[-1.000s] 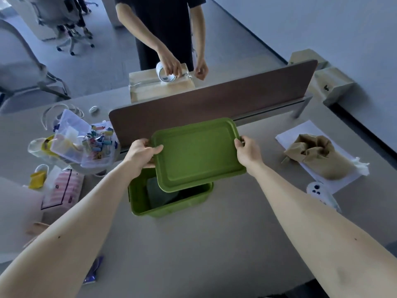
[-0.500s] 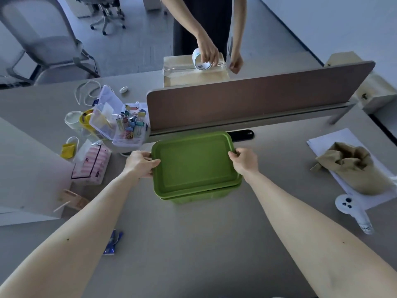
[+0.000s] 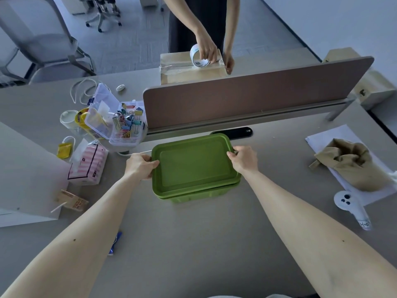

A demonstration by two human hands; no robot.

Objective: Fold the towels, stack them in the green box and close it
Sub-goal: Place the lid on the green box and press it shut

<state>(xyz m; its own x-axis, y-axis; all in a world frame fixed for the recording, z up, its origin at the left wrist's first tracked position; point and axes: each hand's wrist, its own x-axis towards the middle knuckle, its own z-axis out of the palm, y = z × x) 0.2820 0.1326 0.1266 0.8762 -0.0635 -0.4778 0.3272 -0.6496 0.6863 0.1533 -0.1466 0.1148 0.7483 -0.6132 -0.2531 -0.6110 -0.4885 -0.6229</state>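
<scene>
The green lid (image 3: 194,165) lies flat on top of the green box (image 3: 199,197) in the middle of the desk, and only a strip of the box wall shows below it. My left hand (image 3: 140,165) grips the lid's left edge. My right hand (image 3: 243,159) grips its right edge near the far corner. The towels are hidden inside the box.
A brown divider panel (image 3: 253,97) stands just behind the box. To the left are a clear organiser of clips (image 3: 120,121) and a pink tissue pack (image 3: 89,166). A tan cloth bag (image 3: 352,166) on paper lies right. Across the desk a person tapes a cardboard box (image 3: 191,68).
The lid was held tilted above the open box; I have lowered it with both hands until it sits flat on the box. My view has shifted left and downward.
</scene>
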